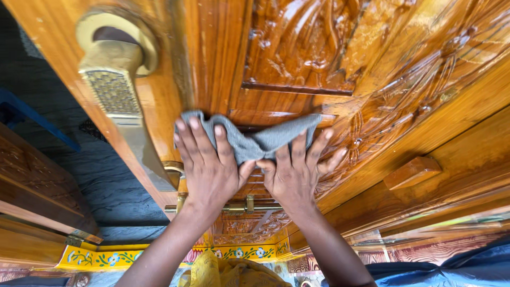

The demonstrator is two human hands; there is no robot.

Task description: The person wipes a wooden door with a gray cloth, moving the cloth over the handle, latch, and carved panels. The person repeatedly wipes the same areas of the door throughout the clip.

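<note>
Head view: a grey cloth [254, 137] is pressed flat against a carved, glossy wooden door [372, 64] by both hands. The left hand [210, 165] lies on the cloth's left part, fingers slightly spread and flat; the right hand [295, 172] covers its right part, fingers fanned wide. The step in hand is judged to be wiping the carved panel. Steady pressure along the carved grooves would be called for next. A brass handle [119, 90] is seen at ten o'clock of the cloth, a brass bolt [249, 206] at six o'clock. No containers are visible.
</note>
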